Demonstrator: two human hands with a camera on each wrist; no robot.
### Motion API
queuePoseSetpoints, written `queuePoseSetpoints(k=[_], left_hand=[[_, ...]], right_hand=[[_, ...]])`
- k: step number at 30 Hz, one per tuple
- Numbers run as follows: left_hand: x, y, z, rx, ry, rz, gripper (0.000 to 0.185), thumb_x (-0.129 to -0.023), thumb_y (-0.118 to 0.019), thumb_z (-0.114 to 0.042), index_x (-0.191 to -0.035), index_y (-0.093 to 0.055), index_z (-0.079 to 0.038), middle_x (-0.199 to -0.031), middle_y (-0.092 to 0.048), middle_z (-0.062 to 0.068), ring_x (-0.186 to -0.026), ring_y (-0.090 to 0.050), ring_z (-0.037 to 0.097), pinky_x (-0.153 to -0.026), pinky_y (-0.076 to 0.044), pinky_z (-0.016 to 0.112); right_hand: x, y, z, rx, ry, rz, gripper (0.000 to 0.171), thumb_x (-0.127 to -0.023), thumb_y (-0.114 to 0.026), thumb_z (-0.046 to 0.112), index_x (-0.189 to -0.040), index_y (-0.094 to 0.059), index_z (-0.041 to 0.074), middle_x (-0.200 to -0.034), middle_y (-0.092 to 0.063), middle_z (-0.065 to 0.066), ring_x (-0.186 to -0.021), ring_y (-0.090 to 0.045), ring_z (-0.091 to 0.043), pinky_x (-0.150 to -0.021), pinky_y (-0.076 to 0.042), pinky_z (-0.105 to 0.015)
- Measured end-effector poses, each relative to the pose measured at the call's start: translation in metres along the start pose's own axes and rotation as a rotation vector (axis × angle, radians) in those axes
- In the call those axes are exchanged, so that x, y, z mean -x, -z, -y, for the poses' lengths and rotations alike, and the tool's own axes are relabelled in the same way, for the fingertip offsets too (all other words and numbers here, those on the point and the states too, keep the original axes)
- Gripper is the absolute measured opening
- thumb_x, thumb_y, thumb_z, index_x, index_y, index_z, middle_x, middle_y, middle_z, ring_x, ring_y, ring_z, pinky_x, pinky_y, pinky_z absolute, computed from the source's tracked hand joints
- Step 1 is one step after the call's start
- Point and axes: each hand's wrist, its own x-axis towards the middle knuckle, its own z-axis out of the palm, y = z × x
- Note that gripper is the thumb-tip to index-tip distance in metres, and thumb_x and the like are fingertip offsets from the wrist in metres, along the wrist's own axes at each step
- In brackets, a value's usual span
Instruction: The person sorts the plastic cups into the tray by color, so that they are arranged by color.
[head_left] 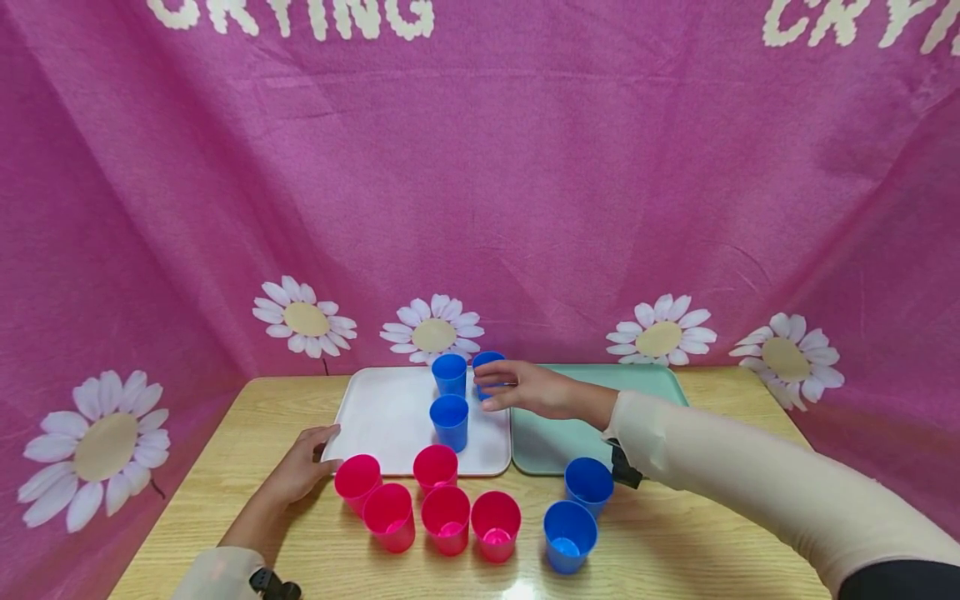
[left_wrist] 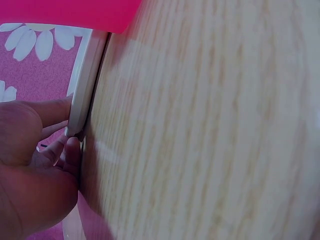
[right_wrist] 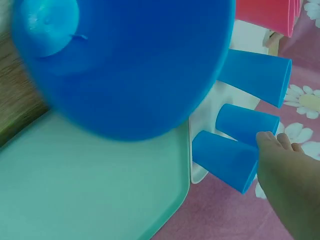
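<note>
A blue cup (head_left: 489, 364) at the back of the white tray (head_left: 375, 417) is being gripped by the right hand (head_left: 525, 390) (fingers curled round it, probably). The tray's edge is pinched steady by the left hand (head_left: 300, 467), so letting go cleanly looks next.

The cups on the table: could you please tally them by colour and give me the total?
Blue cups: 5, with three on the white tray (the first at) and two on the bare table by the green tray.
Pink cups: 5, all in front of the white tray (the first at).
Total: 10 cups.
</note>
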Motion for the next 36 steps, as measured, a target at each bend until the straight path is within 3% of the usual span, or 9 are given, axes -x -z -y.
queuePoseSetpoints(k=[10, 17, 26, 36], left_hand=[[0.0, 0.0, -0.001, 0.004, 0.005, 0.005, 0.065, -0.095, -0.067, 0.003, -0.151, -0.036, 0.015, -0.149, -0.033, 0.038, -0.14, -0.035, 0.054, -0.118, -0.031, 0.063], [0.001, 0.0, -0.002, 0.007, 0.019, 0.009, 0.066, -0.095, -0.067, 0.002, -0.151, -0.036, 0.014, -0.15, -0.033, 0.037, -0.14, -0.034, 0.054, -0.118, -0.03, 0.063], [0.0, 0.0, 0.0, 0.003, -0.002, 0.0, 0.065, -0.094, -0.068, 0.004, -0.15, -0.037, 0.016, -0.148, -0.034, 0.038, -0.14, -0.034, 0.055, -0.118, -0.03, 0.063], [0.0, 0.0, 0.0, 0.006, -0.007, -0.004, 0.065, -0.094, -0.068, 0.003, -0.15, -0.038, 0.016, -0.147, -0.035, 0.038, -0.138, -0.037, 0.054, -0.117, -0.032, 0.062]], right_hand=[[0.027, 0.015, -0.007, 0.045, 0.045, -0.002, 0.076, -0.096, -0.072, 0.014, -0.159, -0.032, 0.0, -0.161, -0.04, -0.021, -0.149, -0.036, -0.042, -0.111, -0.048, -0.047], [0.05, 0.024, -0.015, 0.076, 0.09, -0.001, 0.077, -0.096, -0.073, 0.021, -0.159, -0.033, 0.001, -0.161, -0.039, -0.022, -0.151, -0.033, -0.043, -0.112, -0.046, -0.049], [0.083, 0.035, -0.029, 0.04, 0.113, -0.002, 0.071, -0.099, -0.07, 0.018, -0.159, -0.034, 0.0, -0.16, -0.04, -0.022, -0.15, -0.033, -0.045, -0.114, -0.044, -0.047], [0.112, 0.042, -0.047, -0.042, 0.128, -0.005, 0.069, -0.101, -0.066, 0.014, -0.159, -0.031, -0.001, -0.163, -0.033, -0.026, -0.152, -0.023, -0.05, -0.11, -0.048, -0.031]])
